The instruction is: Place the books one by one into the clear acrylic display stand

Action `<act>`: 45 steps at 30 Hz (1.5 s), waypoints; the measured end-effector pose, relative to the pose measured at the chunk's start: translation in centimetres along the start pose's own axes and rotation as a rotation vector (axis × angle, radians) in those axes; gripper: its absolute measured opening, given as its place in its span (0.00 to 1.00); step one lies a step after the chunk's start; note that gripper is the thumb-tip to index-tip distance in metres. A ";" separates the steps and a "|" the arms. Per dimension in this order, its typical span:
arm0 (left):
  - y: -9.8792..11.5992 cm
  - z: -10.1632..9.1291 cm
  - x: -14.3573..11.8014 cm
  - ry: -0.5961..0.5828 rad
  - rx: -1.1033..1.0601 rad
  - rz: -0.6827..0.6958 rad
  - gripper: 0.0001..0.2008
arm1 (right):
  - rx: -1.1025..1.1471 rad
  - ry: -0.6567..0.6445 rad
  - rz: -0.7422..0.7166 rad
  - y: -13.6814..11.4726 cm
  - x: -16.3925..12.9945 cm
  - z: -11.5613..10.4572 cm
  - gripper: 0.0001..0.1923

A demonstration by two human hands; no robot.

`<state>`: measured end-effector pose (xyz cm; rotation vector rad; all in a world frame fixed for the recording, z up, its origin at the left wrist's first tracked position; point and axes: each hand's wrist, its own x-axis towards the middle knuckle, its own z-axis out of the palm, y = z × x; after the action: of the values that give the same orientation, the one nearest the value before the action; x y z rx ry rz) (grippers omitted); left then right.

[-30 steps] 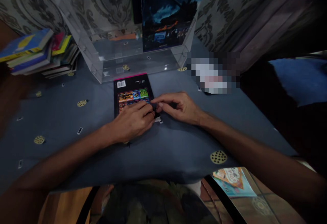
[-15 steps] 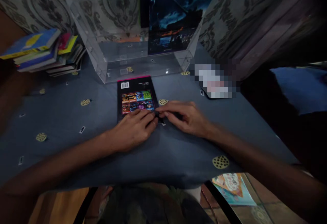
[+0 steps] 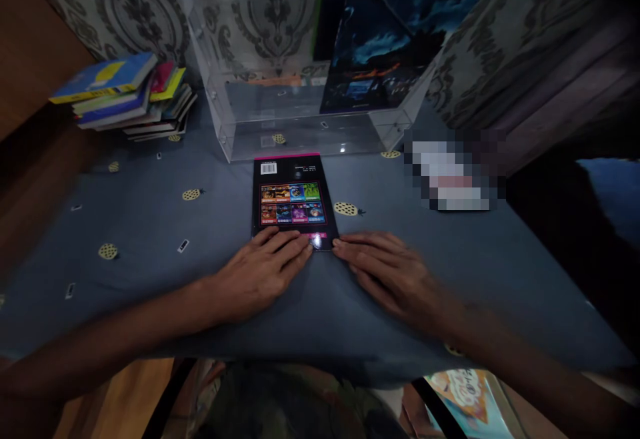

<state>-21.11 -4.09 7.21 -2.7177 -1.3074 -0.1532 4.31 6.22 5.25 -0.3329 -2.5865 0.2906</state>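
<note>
Item: black book (image 3: 291, 200), back cover up, with a pink top edge, a white barcode label at its upper left corner and a block of small coloured pictures across its middle. It lay flat on the blue cloth-covered surface (image 3: 150, 252), straight ahead of the person, its far edge just in front of the clear box (image 3: 300, 119).

Left hand (image 3: 260, 272): lay palm down and flat on the cloth, fingers extended, fingertips resting on the near edge of the book. Grip released; nothing held.

Right hand (image 3: 395, 275): lay palm down, fingers stretched toward the book's near right corner, fingertips at or just beside that corner; contact could not be told. Grip released; nothing held. The hand was slightly blurred.

Clear box: transparent plastic, open toward the person, standing at the back of the surface against a patterned wall. A dark poster (image 3: 385, 39) with a blue sky scene stood behind and within its right part.

Stack of books (image 3: 125, 95): piled at the far left of the surface, well apart from both hands, a blue and yellow cover on top.

Cloth: blue, marked with small yellow dotted rounds (image 3: 345, 209), one just right of the black book.

Blurred patch (image 3: 453, 172): at the right of the surface; its content could not be told.
</note>
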 end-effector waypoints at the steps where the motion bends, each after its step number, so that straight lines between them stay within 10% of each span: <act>1: 0.0 -0.2 -0.2 -0.005 0.003 0.004 0.21 | -0.010 -0.005 -0.004 -0.1 0.1 -0.1 0.15; 13: -0.4 -1.1 -3.5 0.084 0.023 -0.107 0.15 | -0.075 0.006 -0.060 -1.6 1.2 0.0 0.14; 24: -0.3 -1.1 -3.9 0.221 0.127 -0.117 0.12 | 0.093 -0.293 -0.088 -4.6 4.8 3.5 0.32; 45: -1.3 -1.4 -3.4 0.150 0.070 -0.120 0.12 | -0.006 -0.230 0.027 -2.4 0.3 1.6 0.38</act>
<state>-24.26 -6.10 8.25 -2.5161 -1.4043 -0.3104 2.75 3.77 4.68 -0.3555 -2.8109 0.3488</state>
